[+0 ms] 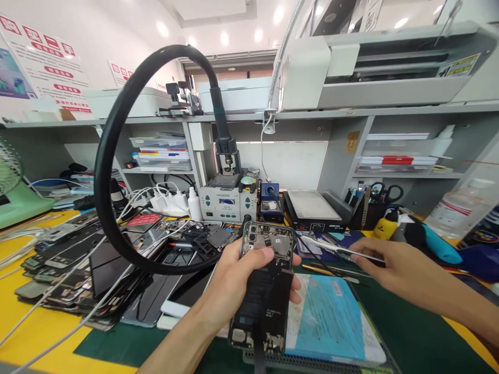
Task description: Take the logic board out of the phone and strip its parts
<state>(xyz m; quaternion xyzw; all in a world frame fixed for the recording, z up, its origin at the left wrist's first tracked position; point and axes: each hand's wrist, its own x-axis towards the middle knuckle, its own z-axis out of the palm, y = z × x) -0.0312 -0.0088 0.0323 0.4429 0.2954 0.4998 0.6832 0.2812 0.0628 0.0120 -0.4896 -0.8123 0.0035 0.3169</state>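
My left hand (234,283) is closed round an opened smartphone (264,291) held upright in the middle of the view. Its back cover is off, so the circuit board, camera modules and black battery show, and my thumb rests on the upper board. My right hand (393,267) reaches in from the right and pinches a pair of thin metal tweezers (335,250). The tweezers point left toward the phone's top right corner, a short gap from it. Under the phone lies a light-blue work mat (331,322) on a dark green bench mat (413,337).
A pile of dismantled phones and screens (78,275) covers the yellow table at left. A black hose loop (117,156) arches from a hot-air station (228,202). A black heating plate (312,210), tool holder with scissors (374,202) and clear bottle (460,208) stand behind.
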